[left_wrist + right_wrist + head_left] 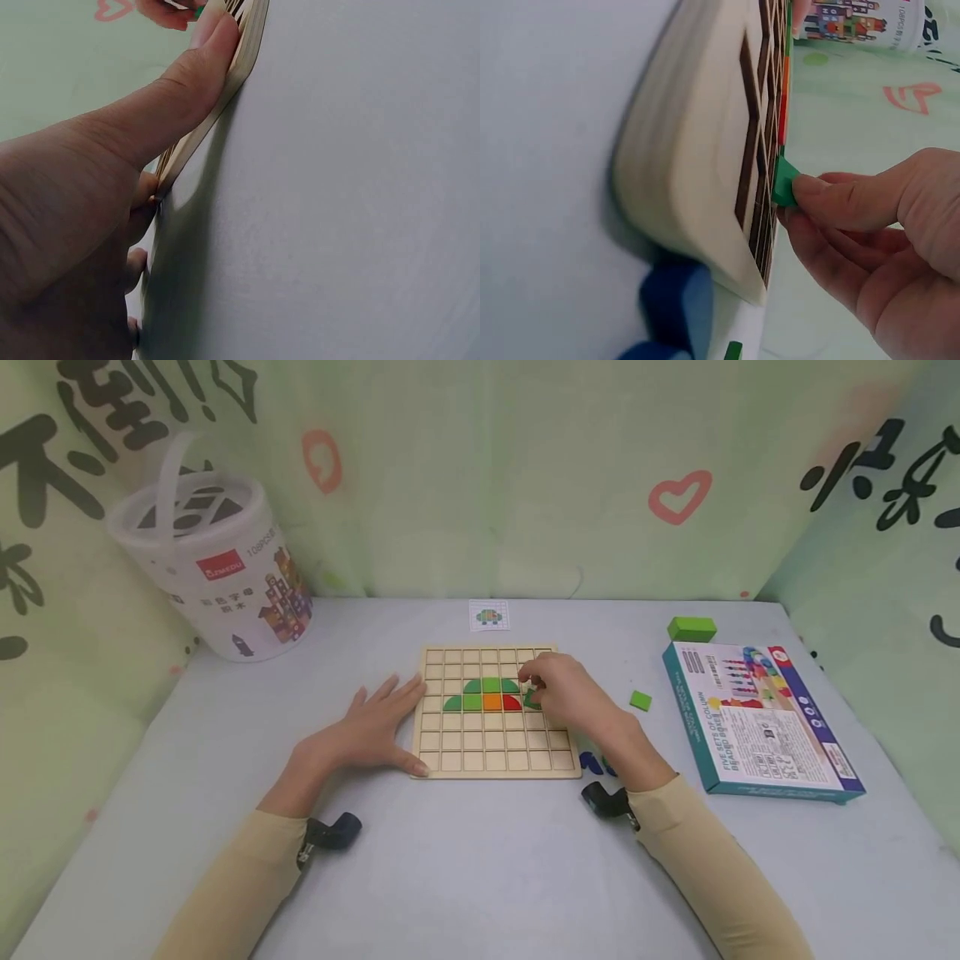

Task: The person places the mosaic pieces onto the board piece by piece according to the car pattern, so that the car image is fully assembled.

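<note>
A wooden grid board (491,763) lies on the table in the head view. Two rows of flat pieces sit in its cells: green squares and rounded green pieces, an orange square (492,702) and a red rounded piece (511,702). My left hand (371,731) spreads along the board's left side, its thumb resting on the near left corner. Over the right part of the grid, my right hand (573,695) pinches a dark green piece (784,182) between thumb and index finger. That piece stands tilted at the cells beside the red one; the fingertips hide part of it.
Blue pieces (590,763) lie by the board's near right corner, partly behind my right wrist. Further right are a light green tile (641,700), a flat box (757,718) and a green block (692,628). A pattern card (489,616) and a bucket (217,568) stand behind.
</note>
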The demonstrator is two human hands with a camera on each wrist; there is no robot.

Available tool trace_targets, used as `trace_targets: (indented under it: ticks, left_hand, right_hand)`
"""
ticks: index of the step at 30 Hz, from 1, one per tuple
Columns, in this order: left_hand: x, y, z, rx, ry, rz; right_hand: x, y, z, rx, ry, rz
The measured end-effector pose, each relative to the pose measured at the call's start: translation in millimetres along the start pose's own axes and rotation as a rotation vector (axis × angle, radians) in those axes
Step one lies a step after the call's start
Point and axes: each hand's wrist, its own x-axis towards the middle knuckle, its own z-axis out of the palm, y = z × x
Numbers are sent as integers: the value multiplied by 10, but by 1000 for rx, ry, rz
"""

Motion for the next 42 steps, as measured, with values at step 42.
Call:
trace_targets:
  ticks: [42]
  left_hand:
    - [-17,36,0,-32,2,-15]
  right_hand:
    - [-300,372,-374,-75,-158,374]
